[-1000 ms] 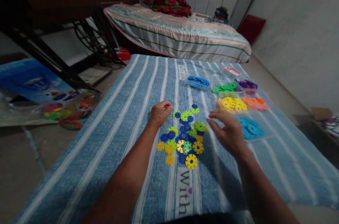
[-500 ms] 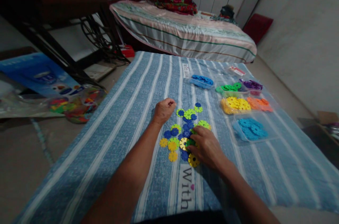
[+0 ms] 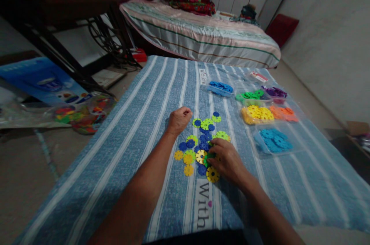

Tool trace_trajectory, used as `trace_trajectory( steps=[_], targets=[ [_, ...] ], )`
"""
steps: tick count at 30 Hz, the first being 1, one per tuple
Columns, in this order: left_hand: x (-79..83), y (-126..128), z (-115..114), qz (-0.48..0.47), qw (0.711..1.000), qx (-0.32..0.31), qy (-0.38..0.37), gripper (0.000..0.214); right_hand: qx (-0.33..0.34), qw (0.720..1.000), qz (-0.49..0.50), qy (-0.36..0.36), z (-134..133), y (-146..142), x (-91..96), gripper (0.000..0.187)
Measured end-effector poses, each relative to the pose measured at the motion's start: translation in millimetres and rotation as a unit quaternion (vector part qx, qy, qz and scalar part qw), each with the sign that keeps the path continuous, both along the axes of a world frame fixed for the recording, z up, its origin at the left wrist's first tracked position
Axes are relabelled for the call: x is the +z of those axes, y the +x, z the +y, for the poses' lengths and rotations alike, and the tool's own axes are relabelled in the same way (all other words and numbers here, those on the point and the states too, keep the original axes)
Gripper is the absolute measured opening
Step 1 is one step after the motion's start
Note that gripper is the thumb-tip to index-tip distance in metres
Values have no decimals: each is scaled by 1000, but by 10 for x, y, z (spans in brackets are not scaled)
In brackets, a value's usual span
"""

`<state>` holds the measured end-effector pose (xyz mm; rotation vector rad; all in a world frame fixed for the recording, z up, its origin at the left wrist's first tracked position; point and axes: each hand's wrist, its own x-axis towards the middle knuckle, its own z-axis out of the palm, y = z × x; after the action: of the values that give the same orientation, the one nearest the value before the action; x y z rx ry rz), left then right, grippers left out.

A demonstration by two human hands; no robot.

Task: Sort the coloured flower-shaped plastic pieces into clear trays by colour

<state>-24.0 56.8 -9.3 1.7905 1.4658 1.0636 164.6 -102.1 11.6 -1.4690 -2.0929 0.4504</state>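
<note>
Flat notched plastic discs lie joined in a branching cluster on the striped cloth: dark blue discs [image 3: 204, 136] in the middle, lime green discs [image 3: 207, 124] around them, small orange discs [image 3: 189, 170] at lower left, a yellow disc [image 3: 212, 174] at the near end. My right hand [image 3: 228, 160] covers the cluster's right side, its bent fingers and thumb closed around a green notched disc [image 3: 205, 160] partly hidden beneath them. Just left of the cluster, my left hand [image 3: 179, 120] rests on the cloth with fingers curled, nothing visible in it.
Clear plastic boxes at the right hold sorted discs: blue [image 3: 220, 87], green [image 3: 252, 95], purple [image 3: 275, 93], yellow [image 3: 258, 113], orange [image 3: 283, 114] and light blue [image 3: 274, 140]. Beyond the cloth [image 3: 130, 121] stands a bed [image 3: 202, 36]. Bags of coloured pieces [image 3: 86, 115] lie at left.
My right hand has shifted very slightly, and the yellow disc at the near end has moved a little right and away from me. My left hand keeps its place.
</note>
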Motion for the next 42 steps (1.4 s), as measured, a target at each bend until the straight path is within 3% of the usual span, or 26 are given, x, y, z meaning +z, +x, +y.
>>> trace_trajectory(
  steps=[13, 21, 24, 27, 30, 32, 33, 35, 38, 42],
  targets=[
    [-12, -12, 17, 1, 1000, 5, -4, 16, 5, 989, 114, -93, -1, 11, 122, 12],
    [-7, -35, 28, -1, 1000, -1, 2, 18, 35, 983, 157, -93, 67, 42, 291, 11],
    [-7, -33, 30, 0, 1000, -1, 5, 19, 11, 992, 120, -29, 308, 215, 391, 9],
    [-10, -32, 30, 3, 1000, -1, 3, 20, -82, 989, 59, 112, 717, 576, 561, 7],
    [-10, -32, 28, 4, 1000, 2, 3, 19, -241, 930, -5, 276, 1087, 972, 725, 5],
    [-7, -32, 27, 4, 1000, 4, 2, 19, -291, 900, -20, 323, 1182, 1115, 752, 14],
    [-5, -32, 26, 4, 1000, 4, 1, 18, -291, 899, -18, 327, 1171, 1126, 728, 16],
    [-3, -29, 24, 3, 1000, 3, -1, 17, -242, 924, -4, 295, 1051, 1028, 611, 17],
    [-2, -20, 19, 1, 1000, 5, -3, 15, -110, 977, 4, 182, 745, 686, 346, 14],
    [9, -11, 4, -1, 1000, 2, -6, 16, 28, 996, 0, 83, 405, 238, 71, 11]
  ],
)
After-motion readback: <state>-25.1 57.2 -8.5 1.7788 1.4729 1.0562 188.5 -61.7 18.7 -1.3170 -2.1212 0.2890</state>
